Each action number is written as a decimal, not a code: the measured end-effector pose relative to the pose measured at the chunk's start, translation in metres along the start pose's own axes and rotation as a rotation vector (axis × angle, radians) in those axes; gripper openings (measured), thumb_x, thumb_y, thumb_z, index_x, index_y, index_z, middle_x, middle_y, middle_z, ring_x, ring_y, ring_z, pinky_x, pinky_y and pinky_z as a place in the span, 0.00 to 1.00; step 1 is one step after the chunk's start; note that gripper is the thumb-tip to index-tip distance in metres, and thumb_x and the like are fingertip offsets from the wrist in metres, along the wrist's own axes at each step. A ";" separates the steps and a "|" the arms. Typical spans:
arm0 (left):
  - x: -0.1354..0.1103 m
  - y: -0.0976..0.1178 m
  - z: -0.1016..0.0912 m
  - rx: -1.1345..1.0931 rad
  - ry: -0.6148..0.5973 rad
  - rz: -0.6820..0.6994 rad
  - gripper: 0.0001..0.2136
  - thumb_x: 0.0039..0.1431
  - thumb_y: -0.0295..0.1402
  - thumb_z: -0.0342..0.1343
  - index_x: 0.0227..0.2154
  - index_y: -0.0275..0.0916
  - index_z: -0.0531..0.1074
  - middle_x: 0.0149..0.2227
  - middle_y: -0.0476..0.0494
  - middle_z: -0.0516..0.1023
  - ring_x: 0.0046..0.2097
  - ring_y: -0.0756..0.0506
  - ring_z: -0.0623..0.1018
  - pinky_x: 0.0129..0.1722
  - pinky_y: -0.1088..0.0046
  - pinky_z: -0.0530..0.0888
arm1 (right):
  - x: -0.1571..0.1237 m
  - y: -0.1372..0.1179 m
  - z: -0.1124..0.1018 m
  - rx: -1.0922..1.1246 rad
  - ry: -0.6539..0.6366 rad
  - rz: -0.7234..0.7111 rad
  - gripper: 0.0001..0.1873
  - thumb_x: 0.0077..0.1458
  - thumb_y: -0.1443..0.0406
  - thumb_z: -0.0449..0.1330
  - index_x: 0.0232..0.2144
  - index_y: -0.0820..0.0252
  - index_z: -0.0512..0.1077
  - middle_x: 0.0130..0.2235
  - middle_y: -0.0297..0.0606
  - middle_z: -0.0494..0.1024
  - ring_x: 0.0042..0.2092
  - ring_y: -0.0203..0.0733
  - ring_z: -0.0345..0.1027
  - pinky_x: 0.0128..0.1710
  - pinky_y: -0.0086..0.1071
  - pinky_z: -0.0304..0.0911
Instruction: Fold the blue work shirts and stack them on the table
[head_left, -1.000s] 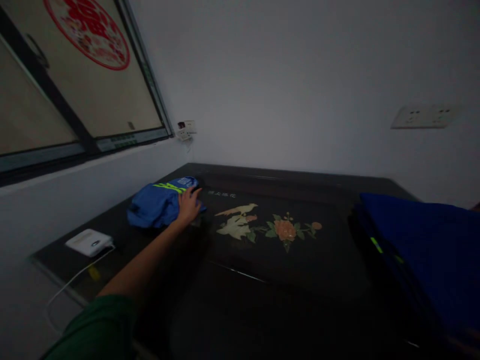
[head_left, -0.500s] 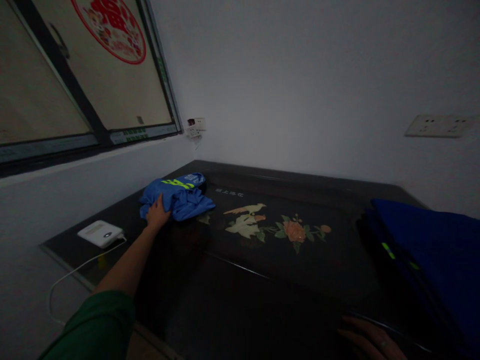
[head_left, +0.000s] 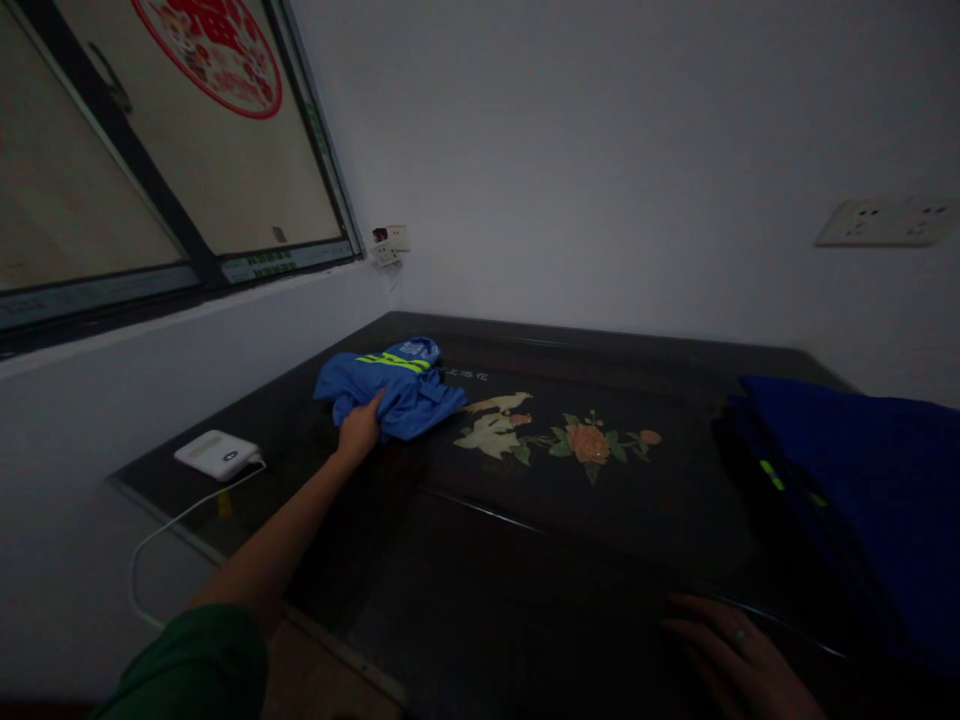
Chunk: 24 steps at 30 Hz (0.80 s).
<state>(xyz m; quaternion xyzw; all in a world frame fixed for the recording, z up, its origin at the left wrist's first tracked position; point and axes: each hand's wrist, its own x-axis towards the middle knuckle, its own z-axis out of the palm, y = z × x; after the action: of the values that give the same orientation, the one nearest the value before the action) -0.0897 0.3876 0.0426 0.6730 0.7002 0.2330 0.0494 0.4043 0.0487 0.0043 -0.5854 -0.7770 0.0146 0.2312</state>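
Note:
A crumpled blue garment with yellow-green stripes and white lettering lies on the left part of the dark table. My left hand grips its near edge, with the fingers closed on the cloth and partly hidden in it. At the lower right, my right hand rests on or just over the table's near part, its fingers stretched out and holding nothing; one finger wears a ring. Nearest to it, on the right, is a folded stack of darker blue cloth with yellow-green strips at its side.
A white box-shaped device with a white cable sits at the table's left edge. The tabletop carries a bird-and-flower picture. A window stands at the left, and wall sockets are on the right.
My left hand has pulled the crumpled garment to the right across the table. My right hand has come a little further into view. The camera view has shifted slightly.

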 end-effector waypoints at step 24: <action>-0.153 0.185 -0.017 -0.408 -0.602 0.658 0.24 0.60 0.28 0.48 0.60 0.45 0.64 0.58 0.45 0.71 0.56 0.42 0.73 0.58 0.64 0.66 | 0.063 -0.022 -0.025 0.071 -0.019 0.119 0.32 0.53 0.71 0.57 0.60 0.51 0.62 0.62 0.43 0.63 0.63 0.49 0.55 0.59 0.49 0.59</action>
<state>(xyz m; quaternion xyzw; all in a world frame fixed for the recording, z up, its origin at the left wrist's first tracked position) 0.0873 0.2327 0.0933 0.8727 0.3449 0.1639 0.3042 0.3809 0.0932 0.0543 -0.6217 -0.7421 0.0614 0.2429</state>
